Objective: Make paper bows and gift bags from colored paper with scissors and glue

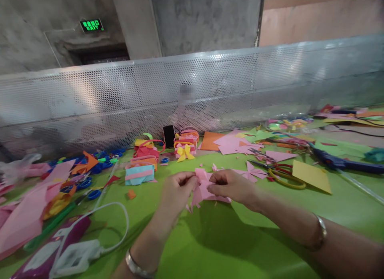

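Note:
Between my two hands is a piece of folded pink paper (pixel 203 186), held just above the green table. My left hand (pixel 181 187) pinches its left edge between thumb and fingers. On the other side, my right hand (pixel 229 185) grips the paper with bent fingers, which hide part of it. Pink scraps with cut edges lie under and around the paper. Just right of my right hand is a pink paper bow (pixel 251 173). Scissors with yellow handles (pixel 286 181) and a red-handled pair (pixel 282 167) lie further right.
Small folded paper bags (pixel 139 174) and a phone (pixel 169 136) stand ahead, before a perforated metal screen (pixel 210 87). A blue glue gun (pixel 345 163) and yellow paper (pixel 312 177) lie right. Left are a power strip with a white charger (pixel 79 257), pink sheets (pixel 28 215) and blue rings (pixel 95 194).

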Demonstrator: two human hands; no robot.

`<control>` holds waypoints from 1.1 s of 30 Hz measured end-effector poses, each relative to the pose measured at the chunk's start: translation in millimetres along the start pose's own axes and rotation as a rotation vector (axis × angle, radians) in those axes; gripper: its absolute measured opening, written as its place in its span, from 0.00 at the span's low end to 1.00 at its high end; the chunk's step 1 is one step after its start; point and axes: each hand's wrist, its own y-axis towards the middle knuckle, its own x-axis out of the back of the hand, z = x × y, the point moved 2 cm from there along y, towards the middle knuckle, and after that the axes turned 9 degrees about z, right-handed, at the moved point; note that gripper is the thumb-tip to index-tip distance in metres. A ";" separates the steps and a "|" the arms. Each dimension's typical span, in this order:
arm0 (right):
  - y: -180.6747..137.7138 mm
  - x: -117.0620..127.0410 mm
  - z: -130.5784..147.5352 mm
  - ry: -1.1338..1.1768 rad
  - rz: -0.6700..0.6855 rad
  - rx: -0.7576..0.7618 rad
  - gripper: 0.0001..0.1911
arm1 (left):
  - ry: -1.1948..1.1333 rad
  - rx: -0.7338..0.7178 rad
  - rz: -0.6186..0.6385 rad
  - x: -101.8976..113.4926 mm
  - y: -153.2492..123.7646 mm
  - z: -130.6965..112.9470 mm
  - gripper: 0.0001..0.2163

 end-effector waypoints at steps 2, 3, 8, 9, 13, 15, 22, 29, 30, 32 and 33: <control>-1.1 0.4 1.7 0.010 -0.003 0.014 0.06 | -0.074 0.032 0.034 -1.6 -0.3 0.1 0.07; -1.7 0.4 2.1 0.022 -0.004 0.011 0.07 | -0.102 0.042 0.040 -2.4 -0.4 -0.2 0.07; -2.4 -3.2 0.1 -0.002 -0.047 -0.039 0.17 | -0.218 0.110 0.030 -6.0 -0.1 -0.3 0.05; -2.0 -4.6 -0.3 -0.015 -0.043 -0.033 0.15 | -0.235 0.119 0.040 -6.3 -0.1 0.2 0.04; -0.9 -8.2 -0.4 0.072 0.012 -0.038 0.09 | -0.313 0.138 0.052 -5.7 -0.5 4.9 0.05; -0.5 -8.7 0.4 0.141 0.061 -0.023 0.07 | -0.359 0.136 0.068 -6.1 -0.6 7.1 0.09; -3.8 -7.9 -1.6 0.011 0.252 0.074 0.04 | -0.321 0.079 -0.058 9.1 5.0 4.9 0.12; -34.2 -16.3 36.0 -0.140 0.627 0.260 0.08 | -0.308 0.058 -0.275 35.3 13.2 15.8 0.14; -41.7 -16.6 37.7 -0.149 0.570 0.185 0.08 | -0.301 0.090 -0.243 32.5 12.9 18.0 0.14; -61.8 -12.9 28.5 -0.212 0.413 0.084 0.11 | -0.291 0.147 -0.175 24.5 10.5 20.7 0.12; -73.9 -8.1 16.9 -0.234 0.331 0.103 0.12 | -0.284 0.171 -0.141 20.2 8.4 21.1 0.11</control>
